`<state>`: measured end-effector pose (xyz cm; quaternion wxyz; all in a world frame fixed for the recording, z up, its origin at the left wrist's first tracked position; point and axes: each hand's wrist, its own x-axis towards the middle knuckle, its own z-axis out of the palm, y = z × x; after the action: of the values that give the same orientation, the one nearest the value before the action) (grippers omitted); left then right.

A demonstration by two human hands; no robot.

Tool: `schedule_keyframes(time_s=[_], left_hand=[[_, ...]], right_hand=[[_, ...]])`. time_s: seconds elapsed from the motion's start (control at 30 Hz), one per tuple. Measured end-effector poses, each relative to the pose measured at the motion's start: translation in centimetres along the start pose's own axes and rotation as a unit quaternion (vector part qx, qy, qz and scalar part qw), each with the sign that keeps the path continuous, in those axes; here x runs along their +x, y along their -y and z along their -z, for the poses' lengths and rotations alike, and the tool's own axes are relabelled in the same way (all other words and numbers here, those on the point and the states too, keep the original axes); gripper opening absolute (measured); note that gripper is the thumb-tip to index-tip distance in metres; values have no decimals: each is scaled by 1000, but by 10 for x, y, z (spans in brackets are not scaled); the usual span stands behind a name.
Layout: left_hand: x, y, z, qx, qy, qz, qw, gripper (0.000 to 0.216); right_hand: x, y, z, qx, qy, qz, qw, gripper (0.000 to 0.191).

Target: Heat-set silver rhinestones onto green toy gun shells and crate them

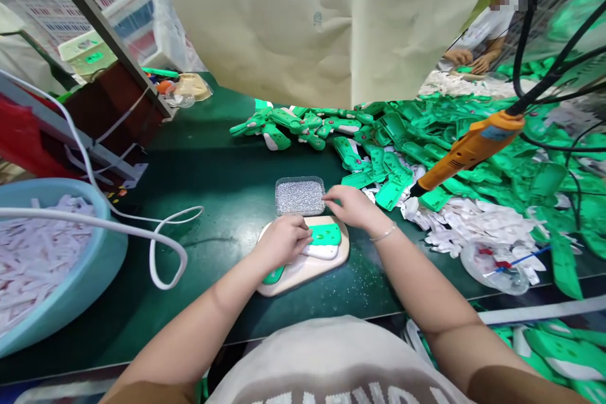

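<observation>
A green and white plastic part (pixel 326 235) lies on a beige wooden jig (pixel 310 268) on the dark green table. My left hand (pixel 283 241) rests on the part's left end with its fingers curled and pinched; what they hold is too small to make out. My right hand (pixel 351 205) reaches to the right edge of a clear tray of small silver screws (pixel 299 196), fingers pinched together at the screws. A thin bracelet sits on my right wrist.
An orange electric screwdriver (pixel 466 151) hangs on black cables at the right. Green plastic parts (pixel 426 145) and white pieces (pixel 468 224) are heaped behind and to the right. A blue basin of white parts (pixel 83 290) and a white cable loop (pixel 165 252) lie left. Another person's hands (pixel 473 62) work far right.
</observation>
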<state>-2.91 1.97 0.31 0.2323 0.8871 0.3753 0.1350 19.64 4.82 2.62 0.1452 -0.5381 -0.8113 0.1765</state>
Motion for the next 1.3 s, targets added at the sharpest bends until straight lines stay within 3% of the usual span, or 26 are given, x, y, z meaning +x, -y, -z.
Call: schedule_keyframes(time_s=[0.13,0.23,0.33,0.5,0.63,0.77,0.93,1.1,1.2,1.3], left_hand=[[4,-3,14,88,43,-44,994,20],[31,6,27,116,34,21,992,24],[64,24,34,146,15,106,983,17],[89,43,27,136,40,109,984,7],[83,45,24,112,22,96,989,17],[79,44,28,87,-6,96,992,21],[63,29,32,41,-50,104,992,23],[11,5,25,-142,-67,115,981,13],[-11,-3,13,-141,-33,53,988,10],[-15,-4,3,-93,-17,0,996,7]], right_hand=[[50,17,-11,-131,74,-5,989,19],[62,24,-17,-155,105,-21,982,20],[55,23,-17,-136,79,-36,987,27],[35,18,-23,-55,17,-46,997,30],[16,22,-33,45,-64,-21,997,30],[-19,28,-32,175,-137,-60,973,23],[-69,22,-24,295,-133,-124,938,20],[-103,18,-31,357,-126,-154,913,16],[-108,18,-43,334,-162,-98,924,12],[-104,19,-55,251,-199,-13,947,12]])
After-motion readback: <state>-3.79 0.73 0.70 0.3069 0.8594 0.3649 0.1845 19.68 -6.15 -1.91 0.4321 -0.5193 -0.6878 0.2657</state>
